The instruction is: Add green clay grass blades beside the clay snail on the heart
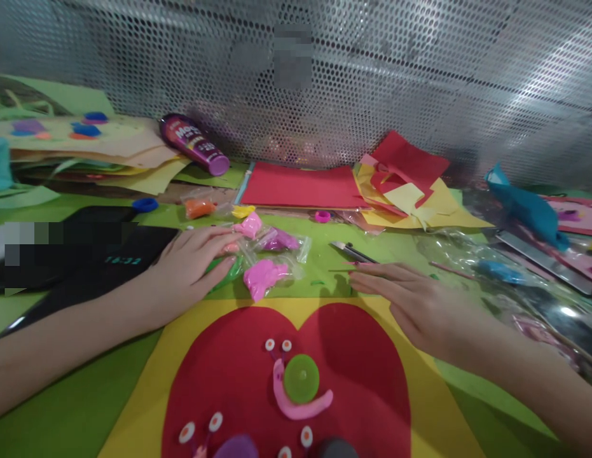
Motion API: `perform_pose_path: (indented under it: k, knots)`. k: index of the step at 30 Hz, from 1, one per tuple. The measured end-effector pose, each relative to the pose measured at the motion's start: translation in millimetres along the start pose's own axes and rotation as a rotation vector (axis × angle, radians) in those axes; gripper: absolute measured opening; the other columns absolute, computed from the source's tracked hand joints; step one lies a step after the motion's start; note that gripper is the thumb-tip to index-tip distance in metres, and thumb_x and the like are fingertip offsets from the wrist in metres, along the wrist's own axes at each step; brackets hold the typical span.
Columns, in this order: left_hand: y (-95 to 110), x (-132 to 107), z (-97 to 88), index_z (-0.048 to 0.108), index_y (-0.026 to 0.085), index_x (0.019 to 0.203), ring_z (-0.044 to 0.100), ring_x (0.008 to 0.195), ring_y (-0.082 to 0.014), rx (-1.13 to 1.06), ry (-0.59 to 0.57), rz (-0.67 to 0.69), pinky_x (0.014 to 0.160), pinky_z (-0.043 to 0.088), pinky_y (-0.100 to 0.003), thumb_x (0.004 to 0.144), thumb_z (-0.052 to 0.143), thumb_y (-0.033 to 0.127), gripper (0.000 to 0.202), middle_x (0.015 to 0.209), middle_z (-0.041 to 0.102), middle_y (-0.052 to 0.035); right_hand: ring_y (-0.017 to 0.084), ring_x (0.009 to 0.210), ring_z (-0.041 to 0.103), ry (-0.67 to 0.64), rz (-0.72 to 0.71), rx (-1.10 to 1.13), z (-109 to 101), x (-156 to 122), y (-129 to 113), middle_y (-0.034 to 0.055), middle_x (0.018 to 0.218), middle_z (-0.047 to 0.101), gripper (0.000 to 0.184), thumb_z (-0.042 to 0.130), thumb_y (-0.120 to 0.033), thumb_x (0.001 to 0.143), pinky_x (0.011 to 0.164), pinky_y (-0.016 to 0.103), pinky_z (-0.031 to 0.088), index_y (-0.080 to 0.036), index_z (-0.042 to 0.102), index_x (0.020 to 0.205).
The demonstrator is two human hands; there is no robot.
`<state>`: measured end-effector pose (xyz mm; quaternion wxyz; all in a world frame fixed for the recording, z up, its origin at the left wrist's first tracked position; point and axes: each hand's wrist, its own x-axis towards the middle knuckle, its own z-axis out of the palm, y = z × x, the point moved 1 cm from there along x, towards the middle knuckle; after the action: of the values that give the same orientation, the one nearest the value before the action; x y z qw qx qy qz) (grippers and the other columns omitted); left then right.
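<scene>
My left hand (195, 257) lies palm down with its fingers stretched out, fingertips at small clear bags of modelling clay. A pink lump of clay (264, 278) and a purple one (280, 240) sit in bags beside it; a green bag (229, 270) is partly under the fingers. My right hand (414, 292) reaches in with straight fingers, close to a slim dark tool with a pale pointed end (350, 250). Thin slivers show at its fingertips. Between my forearms lies a red paper heart (219, 369) on a yellow sheet (138, 407), bearing a pink-and-green clay snail (301, 380).
A black phone (119, 270) lies left. Behind stand a purple canister (195, 145) on its side, a red sheet stack (300, 184) and paper scraps (410, 165). Clear plastic packaging (458, 251) crowds the right. A perforated metal panel (229, 70) closes the back.
</scene>
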<state>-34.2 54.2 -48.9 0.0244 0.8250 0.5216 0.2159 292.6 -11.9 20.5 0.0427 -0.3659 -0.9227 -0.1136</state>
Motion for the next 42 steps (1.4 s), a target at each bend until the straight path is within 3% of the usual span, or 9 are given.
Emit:
perform_pose_path:
  k: [7, 11, 16, 22, 28, 36, 42]
  knots:
    - [1.0, 0.4, -0.7, 0.052, 0.021, 0.12, 0.046, 0.117, -0.0249, -0.022, 0.012, 0.016, 0.099, 0.035, -0.048, 0.094, 0.03, 0.043, 0.04, 0.127, 0.052, -0.0075, 0.021, 0.116, 0.057, 0.003, -0.057, -0.006, 1.6, 0.7, 3.9, 0.0073, 0.123, 0.062, 0.049, 0.028, 0.001, 0.086, 0.097, 0.039, 0.051, -0.013, 0.061, 0.12]
    - [1.3, -0.6, -2.6, 0.05, 0.022, 0.124, 0.045, 0.118, -0.0254, -0.025, 0.004, 0.02, 0.099, 0.035, -0.049, 0.095, 0.032, 0.041, 0.039, 0.129, 0.05, -0.0072, 0.027, 0.12, 0.053, -0.057, -0.097, -0.048, 5.6, -0.4, 8.8, 0.0039, 0.129, 0.058, 0.051, 0.029, 0.0, 0.084, 0.092, 0.05, 0.053, -0.014, 0.063, 0.119]
    - [1.7, -0.6, -4.0, 0.049, 0.024, 0.124, 0.045, 0.119, -0.0258, -0.025, -0.001, 0.018, 0.1, 0.035, -0.049, 0.095, 0.031, 0.041, 0.038, 0.129, 0.051, -0.0063, 0.031, 0.126, 0.046, -0.15, -0.13, -0.092, 11.8, -3.9, 7.7, 0.0001, 0.137, 0.049, 0.062, 0.034, 0.002, 0.074, 0.092, 0.053, 0.052, -0.015, 0.054, 0.13]
    - [0.0, -0.9, -3.5, 0.049, 0.025, 0.124, 0.044, 0.12, -0.0265, -0.018, -0.017, 0.03, 0.099, 0.035, -0.05, 0.095, 0.031, 0.04, 0.037, 0.13, 0.049, -0.0055, 0.037, 0.136, 0.027, -0.19, -0.086, -0.16, 24.0, -6.7, -0.2, 0.0029, 0.149, 0.029, 0.077, 0.039, 0.004, 0.067, 0.095, 0.057, 0.047, -0.012, 0.037, 0.143]
    - [0.3, -0.8, -2.0, 0.051, 0.021, 0.122, 0.045, 0.118, -0.0265, -0.016, 0.001, 0.037, 0.099, 0.036, -0.05, 0.096, 0.038, 0.039, 0.035, 0.128, 0.05, -0.0077, 0.039, 0.134, 0.031, -0.178, -0.099, -0.174, 18.8, -7.5, 4.6, 0.0057, 0.149, 0.03, 0.073, 0.044, 0.001, 0.062, 0.089, 0.061, 0.049, -0.017, 0.053, 0.132]
    - [0.6, -0.9, -1.1, 0.05, 0.025, 0.122, 0.044, 0.119, -0.0258, -0.023, 0.008, 0.03, 0.1, 0.034, -0.049, 0.095, 0.029, 0.044, 0.039, 0.127, 0.052, -0.0052, 0.038, 0.134, 0.031, -0.141, -0.079, -0.14, 23.5, -7.8, 2.1, 0.0138, 0.149, 0.031, 0.075, 0.05, 0.0, 0.064, 0.089, 0.06, 0.049, -0.013, 0.046, 0.138]
    - [4.6, -0.3, -4.8, 0.047, 0.03, 0.125, 0.044, 0.119, -0.0256, -0.02, -0.033, -0.007, 0.099, 0.033, -0.046, 0.094, 0.025, 0.044, 0.04, 0.13, 0.05, -0.0033, 0.041, 0.133, 0.031, -0.093, -0.104, -0.108, 15.1, -7.8, 1.2, 0.0174, 0.145, 0.037, 0.069, 0.042, 0.004, 0.062, 0.084, 0.065, 0.048, -0.014, 0.056, 0.128]
